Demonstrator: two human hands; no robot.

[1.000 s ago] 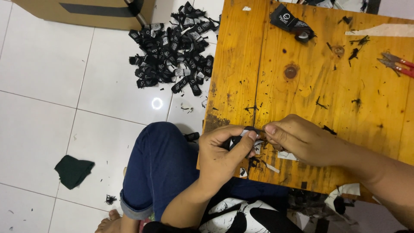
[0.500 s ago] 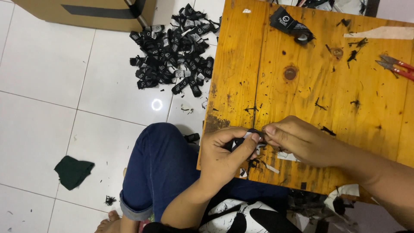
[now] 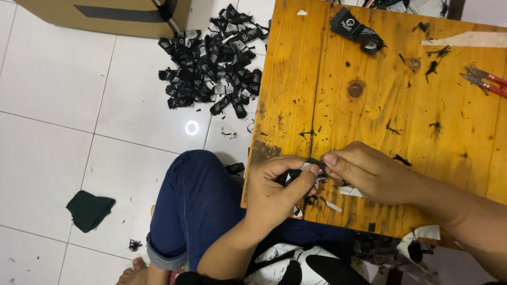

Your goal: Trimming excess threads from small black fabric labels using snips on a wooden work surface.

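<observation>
While I sit on the white tiled floor (image 3: 68, 132) with my knee in blue jeans (image 3: 198, 206) pushed up against the low wooden table (image 3: 401, 126), both my hands meet at its near edge. My left hand (image 3: 272, 192) is curled around a small black fabric label (image 3: 293, 175), thumb pressed along its top, so the label sits inside my grip with only a little of it showing between thumb and forefinger. My right hand (image 3: 369, 173) comes in from the other side, its fingertips pinching the same label just where my left thumb ends. The two hands touch there, right over the table's front edge.

Counting what lies around: one label in my hands; one folded black label (image 3: 355, 29) resting well away at the far side of the table; one pair of red-handled snips (image 3: 486, 80) at the table's right edge, only partly in view. On the floor to the left of the table is one heap of black labels (image 3: 214, 60), too many and too tangled to count. Beyond it stands one cardboard box (image 3: 100, 15), and down by my leg lies one dark green scrap of cloth (image 3: 88, 209). Short black thread ends (image 3: 393, 127) are scattered over the tabletop; I cannot count them.
</observation>
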